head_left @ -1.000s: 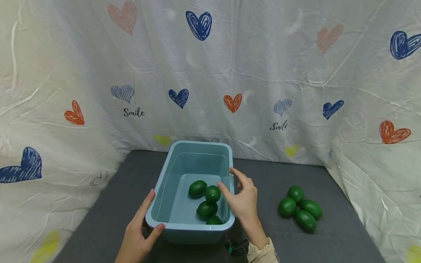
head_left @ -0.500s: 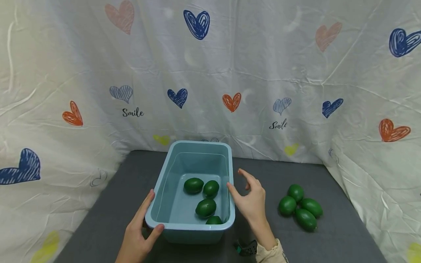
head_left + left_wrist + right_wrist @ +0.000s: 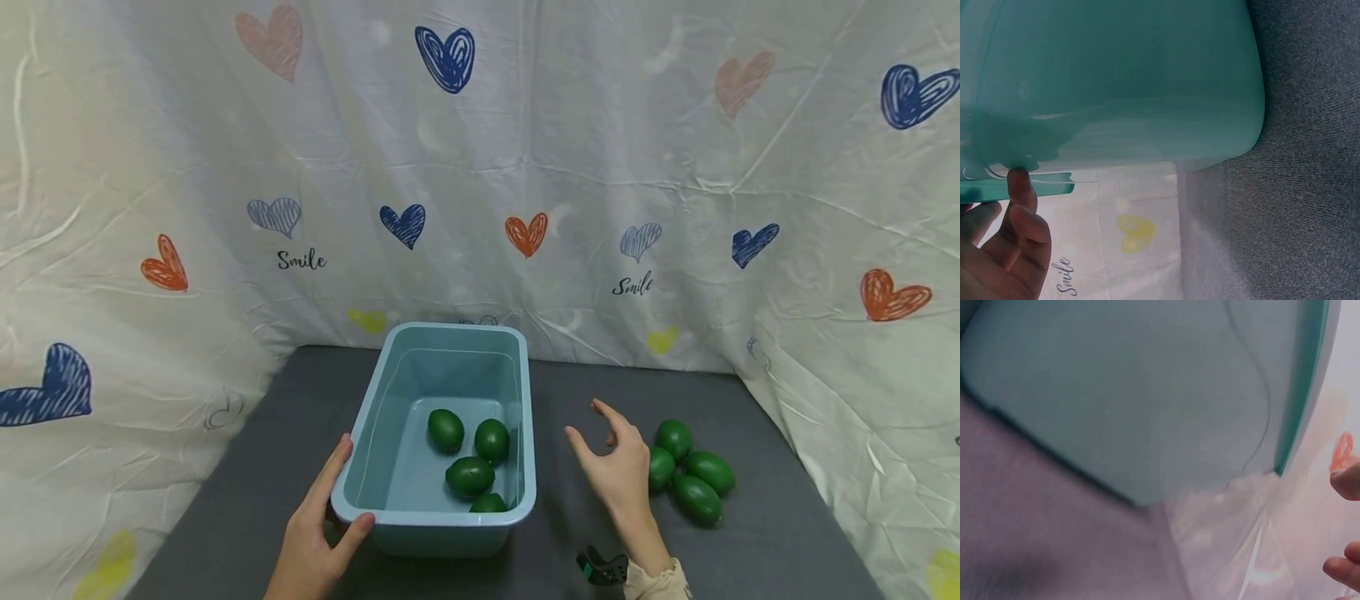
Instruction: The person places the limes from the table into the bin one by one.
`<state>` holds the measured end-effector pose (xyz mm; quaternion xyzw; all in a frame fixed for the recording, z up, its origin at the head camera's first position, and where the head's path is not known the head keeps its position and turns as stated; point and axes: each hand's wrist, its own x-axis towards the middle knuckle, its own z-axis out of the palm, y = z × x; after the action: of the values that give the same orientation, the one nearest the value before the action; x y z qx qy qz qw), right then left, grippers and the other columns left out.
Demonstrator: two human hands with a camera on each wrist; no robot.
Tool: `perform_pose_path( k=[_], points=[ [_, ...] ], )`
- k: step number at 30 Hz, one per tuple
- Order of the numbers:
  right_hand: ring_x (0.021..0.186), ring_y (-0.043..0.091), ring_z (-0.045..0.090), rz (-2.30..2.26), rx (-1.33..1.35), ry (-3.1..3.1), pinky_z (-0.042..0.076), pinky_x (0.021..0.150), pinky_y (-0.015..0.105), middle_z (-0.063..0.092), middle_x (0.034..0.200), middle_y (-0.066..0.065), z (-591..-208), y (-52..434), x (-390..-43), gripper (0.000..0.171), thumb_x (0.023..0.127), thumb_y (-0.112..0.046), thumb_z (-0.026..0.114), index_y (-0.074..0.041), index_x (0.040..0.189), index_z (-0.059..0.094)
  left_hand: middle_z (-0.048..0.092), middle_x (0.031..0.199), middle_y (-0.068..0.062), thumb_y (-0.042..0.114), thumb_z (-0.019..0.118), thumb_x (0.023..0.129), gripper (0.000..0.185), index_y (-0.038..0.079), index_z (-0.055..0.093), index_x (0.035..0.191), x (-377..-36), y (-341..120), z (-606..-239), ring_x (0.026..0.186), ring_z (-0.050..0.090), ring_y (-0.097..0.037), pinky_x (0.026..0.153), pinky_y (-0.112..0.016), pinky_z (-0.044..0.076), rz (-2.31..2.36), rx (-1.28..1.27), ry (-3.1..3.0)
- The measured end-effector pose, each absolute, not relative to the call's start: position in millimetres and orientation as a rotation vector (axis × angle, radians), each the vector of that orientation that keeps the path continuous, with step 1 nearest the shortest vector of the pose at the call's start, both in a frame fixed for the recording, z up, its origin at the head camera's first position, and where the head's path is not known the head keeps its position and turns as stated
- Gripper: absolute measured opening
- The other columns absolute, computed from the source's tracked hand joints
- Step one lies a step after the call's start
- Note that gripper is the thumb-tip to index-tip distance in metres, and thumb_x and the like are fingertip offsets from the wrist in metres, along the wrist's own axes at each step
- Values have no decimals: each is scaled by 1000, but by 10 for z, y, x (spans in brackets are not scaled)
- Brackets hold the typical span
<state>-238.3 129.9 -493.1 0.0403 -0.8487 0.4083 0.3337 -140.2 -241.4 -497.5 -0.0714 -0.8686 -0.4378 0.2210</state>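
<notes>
The left hand [image 3: 315,542] grips the near left corner of the light blue tub [image 3: 360,433], thumb hooked over the rim and fingers laid along the outer wall; the left wrist view shows a fingertip [image 3: 1019,184] pressed up against the rim's lip. Four green limes [image 3: 470,475] lie inside the tub, gathered toward its near right part, one tucked right against the near wall, while the far half of the tub floor shows bare. The right hand [image 3: 618,471] hovers over the dark grey mat [image 3: 225,500] with loose, spread fingers that hold nothing, in the strip of mat between the tub's right wall and a cluster of four more limes [image 3: 693,483]; it partly covers the nearest of them, and contact cannot be told. A white cloth with hearts [image 3: 637,167] hems the mat at the back and both sides, near the tub's far edge, leaving open mat left of the tub and in front of the loose limes
</notes>
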Motion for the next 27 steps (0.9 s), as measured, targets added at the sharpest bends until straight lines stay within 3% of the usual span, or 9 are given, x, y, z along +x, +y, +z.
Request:
perform_pose_path(
  k=[3,8,15,21,27],
  points=[
    [68,13,42,1045,71,-2231,36,66,32,58,79,0,-5007,1408,-2352,54,85,-22,90,-5,134,73,34,172,-6,16,79,96,90,27,29,170,-1402,-2414,-4983,113,49,-1,63,-27,50,-1212,-207,-2399],
    [67,14,42,1011,-7,-2251,37,67,33,67,87,7,-5103,1585,-2302,55,84,-21,91,-4,133,73,34,172,-5,16,79,96,90,25,29,170,-1400,-2413,-4993,114,48,1,63,-28,51,-1225,-208,-2399],
    [71,23,48,992,-75,-2318,37,68,33,76,122,13,-5251,1768,-2206,57,83,-21,92,-3,134,72,34,172,-5,14,80,95,91,25,30,169,-1395,-2428,-4986,119,47,5,65,-26,52,-1212,-212,-2381],
    [76,27,52,929,-138,-2358,40,67,35,76,120,18,-5322,2010,-2106,59,83,-23,93,-4,135,72,33,172,-3,14,80,95,92,28,29,169,-1398,-2413,-4990,120,46,5,67,-26,51,-1218,-212,-2386],
    [84,34,58,859,-187,-2340,46,71,47,75,119,23,-5388,2245,-2049,59,82,-20,92,1,133,71,34,172,-4,14,79,95,91,27,29,170,-1398,-2416,-5000,118,48,5,67,-25,52,-1212,-209,-2385]
  ],
)
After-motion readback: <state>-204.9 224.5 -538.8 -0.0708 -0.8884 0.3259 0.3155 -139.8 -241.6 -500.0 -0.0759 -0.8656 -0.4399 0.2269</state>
